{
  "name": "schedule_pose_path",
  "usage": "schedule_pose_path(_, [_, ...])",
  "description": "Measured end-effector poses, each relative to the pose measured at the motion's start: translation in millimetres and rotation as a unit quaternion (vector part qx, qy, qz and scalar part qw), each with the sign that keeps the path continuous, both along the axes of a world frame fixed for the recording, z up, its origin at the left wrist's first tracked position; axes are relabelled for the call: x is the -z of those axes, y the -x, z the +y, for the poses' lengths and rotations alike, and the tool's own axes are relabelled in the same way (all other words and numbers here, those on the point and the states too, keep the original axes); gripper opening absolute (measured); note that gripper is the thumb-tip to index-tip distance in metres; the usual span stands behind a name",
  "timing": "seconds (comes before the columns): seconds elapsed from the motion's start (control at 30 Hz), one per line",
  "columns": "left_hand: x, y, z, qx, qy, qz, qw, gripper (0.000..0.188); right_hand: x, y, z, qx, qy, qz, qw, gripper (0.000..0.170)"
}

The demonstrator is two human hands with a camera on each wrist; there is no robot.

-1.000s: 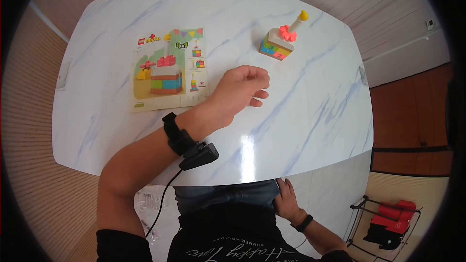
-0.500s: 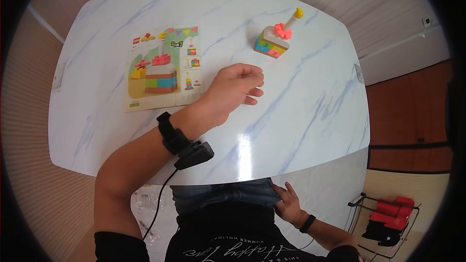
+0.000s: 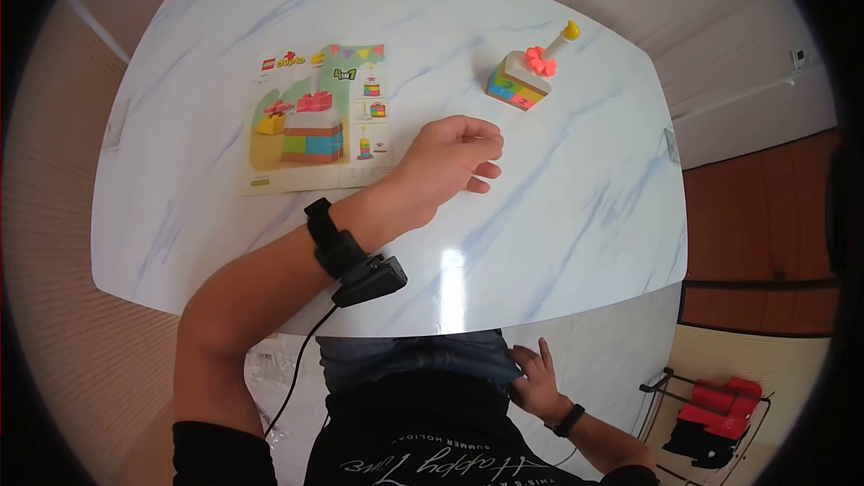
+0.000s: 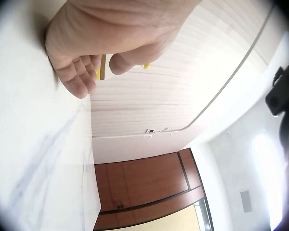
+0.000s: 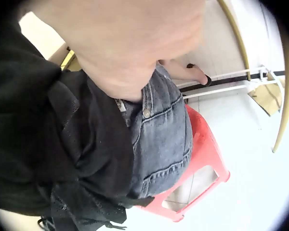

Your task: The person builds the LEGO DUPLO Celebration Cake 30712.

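My left hand (image 3: 447, 165) lies on its side on the white marbled table (image 3: 576, 216), fingers loosely bent and holding nothing. Just beyond its fingertips stands a toy brick cake slice (image 3: 520, 85), with numbered coloured bricks, a pink flower piece (image 3: 541, 62) and a white candle (image 3: 559, 47) with a yellow flame. In the left wrist view, the hand (image 4: 111, 33) hides most of that cake. A LEGO Duplo booklet (image 3: 310, 139) lies left of the hand, partly under the forearm in this view. Below the table edge, my right hand (image 3: 537, 385) rests by the jeans, a finger raised, nothing in it.
A black wrist camera (image 3: 371, 281) on the left forearm trails a cable. At the lower right stands a black rack (image 3: 661, 387) with red and black cloth (image 3: 720, 409). The right wrist view shows a red stool (image 5: 207, 149) under the person.
The head view shifts slightly. My left hand keeps its place beside the booklet and cake. On the right hand, a finger has lifted away from the jeans.
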State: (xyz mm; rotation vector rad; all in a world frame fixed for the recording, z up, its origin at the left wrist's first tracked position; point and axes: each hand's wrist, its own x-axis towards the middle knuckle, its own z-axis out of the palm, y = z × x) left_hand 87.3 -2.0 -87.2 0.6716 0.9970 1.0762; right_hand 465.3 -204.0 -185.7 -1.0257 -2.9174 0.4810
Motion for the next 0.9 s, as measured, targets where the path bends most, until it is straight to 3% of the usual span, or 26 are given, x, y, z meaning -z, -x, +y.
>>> schedule_pose_path(0.27, [0, 1, 1, 0.003, 0.002, 0.001, 1.0, 0.032, -5, -4, -17, 0.07, 0.004, 0.074, 0.995, 0.033])
schedule_pose_path(0.6, [1, 1, 0, 0.003, 0.0, 0.002, 1.0, 0.035, -3, -7, -17, 0.037, 0.004, 0.088, 0.995, 0.035])
schedule_pose_path(0.67, [2, 2, 0, 0.001, -0.001, 0.001, 1.0, 0.034, 13, -10, -29, 0.069, -0.02, 0.148, 0.986, 0.04])
schedule_pose_path(0.9, [2, 1, 2, 0.012, -0.008, 0.005, 1.0, 0.034, 20, -21, -33, 0.04, 0.007, 0.107, 0.993, 0.045])
